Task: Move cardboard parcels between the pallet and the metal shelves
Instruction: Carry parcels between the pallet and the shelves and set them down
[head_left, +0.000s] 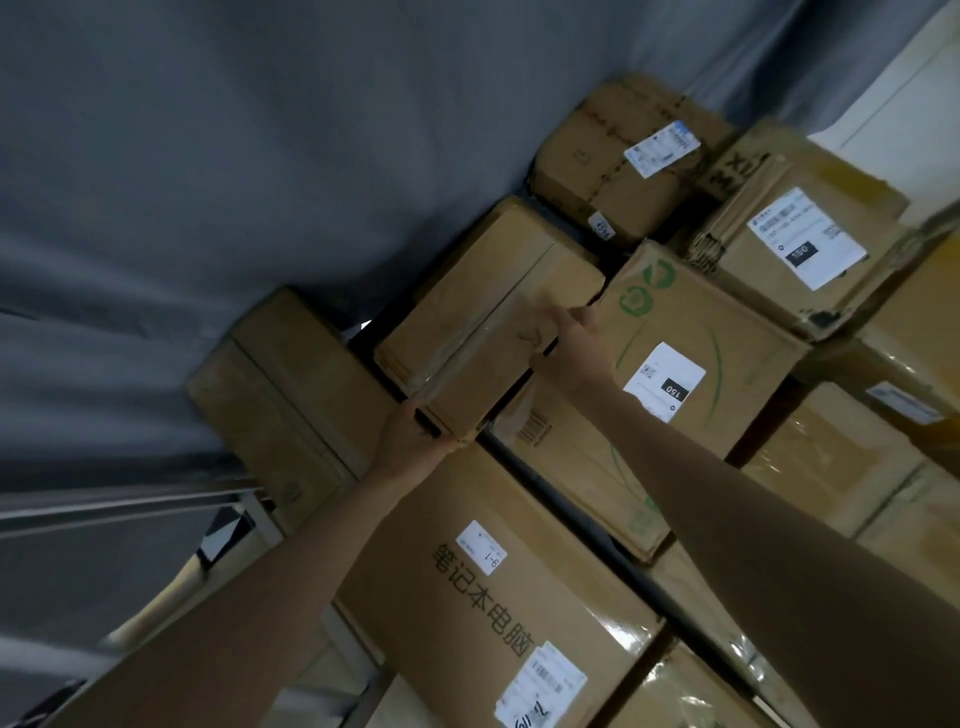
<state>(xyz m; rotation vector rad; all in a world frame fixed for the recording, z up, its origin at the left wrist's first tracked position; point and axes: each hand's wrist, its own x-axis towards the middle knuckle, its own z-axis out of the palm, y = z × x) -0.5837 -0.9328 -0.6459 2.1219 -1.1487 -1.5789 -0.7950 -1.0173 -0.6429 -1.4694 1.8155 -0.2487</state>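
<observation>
A plain brown cardboard parcel (483, 317) with clear tape along its seam sits high among stacked parcels, tilted in the view. My left hand (410, 441) grips its near lower corner from below. My right hand (576, 343) grips its right edge, fingers curled over the top. Both arms reach up and forward to it. A large box printed with black characters (498, 597) lies just beneath my left hand. A box with green print and a white label (675, 353) stands right of my right hand.
More parcels crowd around: a dented one with dashed tape (618, 161) behind, a labelled one (795, 244) at the right, another (280, 384) at the left. A grey tarp (182, 182) fills the upper left. A metal rail (119, 506) runs at the left.
</observation>
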